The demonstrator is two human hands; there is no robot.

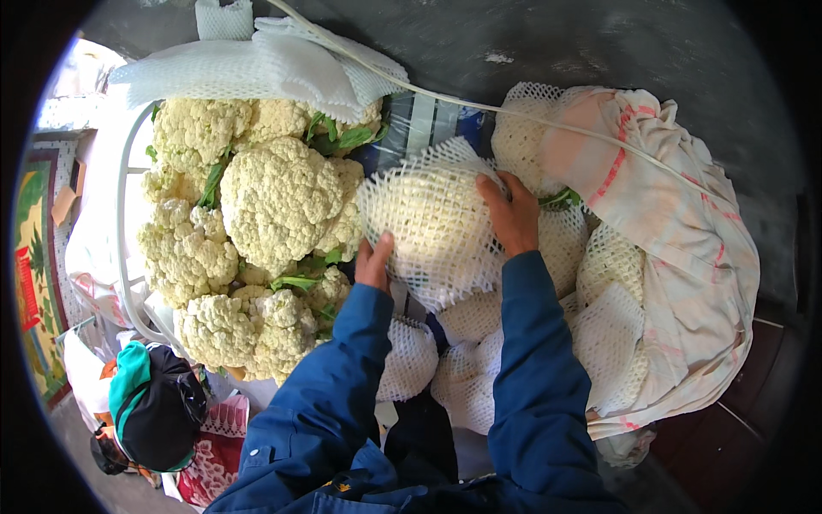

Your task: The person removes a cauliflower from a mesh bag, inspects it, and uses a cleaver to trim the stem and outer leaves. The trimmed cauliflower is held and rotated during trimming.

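Between my two hands is a cauliflower wrapped in a white foam net sleeve. My left hand grips its lower left side, fingers partly hidden behind the net. On its upper right side, my right hand presses with thumb and fingers bent around it. Bare cauliflowers with a few green leaves are heaped to the left. To the right and below lie several more net-covered cauliflowers.
Flat foam net sleeves lie across the far edge of the heap. A pale cloth with red stripes covers the right side. One white cable crosses above. At left stands a curved white rail; bags and clothes lie below it.
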